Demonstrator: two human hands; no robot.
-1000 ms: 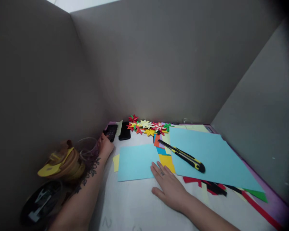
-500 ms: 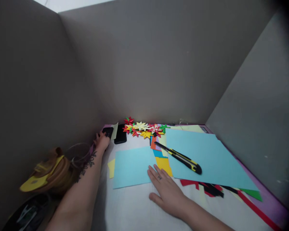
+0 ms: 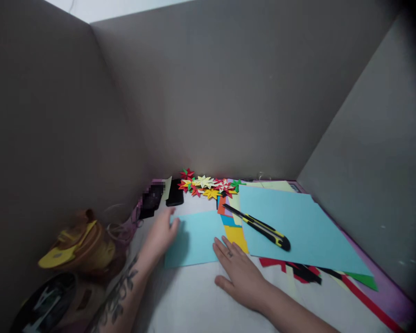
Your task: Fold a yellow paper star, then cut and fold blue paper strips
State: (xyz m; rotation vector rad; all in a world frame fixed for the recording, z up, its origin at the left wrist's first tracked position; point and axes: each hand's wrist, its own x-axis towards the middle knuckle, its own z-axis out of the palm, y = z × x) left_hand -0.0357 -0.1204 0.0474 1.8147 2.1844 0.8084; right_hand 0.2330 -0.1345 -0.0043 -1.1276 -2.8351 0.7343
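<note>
A small light blue sheet (image 3: 199, 236) lies flat on the white surface (image 3: 190, 296). Over its left edge is my left hand (image 3: 163, 229), fingers apart and nothing visible in them; it casts a shadow on the paper. My right hand (image 3: 239, 273) rests flat with spread fingers, its fingertips by the sheet's lower right corner. Right of it, a black and yellow utility knife (image 3: 263, 229) lies on a larger light blue sheet (image 3: 298, 222). Between the two sheets, yellow (image 3: 236, 238) and other coloured papers stick out.
Folded paper stars (image 3: 210, 185) sit in a row at the back, beside a black phone (image 3: 175, 193). A blurred dark object (image 3: 153, 199) is at the back left. Brown and yellow items (image 3: 76, 243) stand at left. Red and black scraps (image 3: 303, 273) lie front right.
My left hand has come off the dark object at the back left and moved right and nearer, over the small blue sheet. My right hand has stayed in place.
</note>
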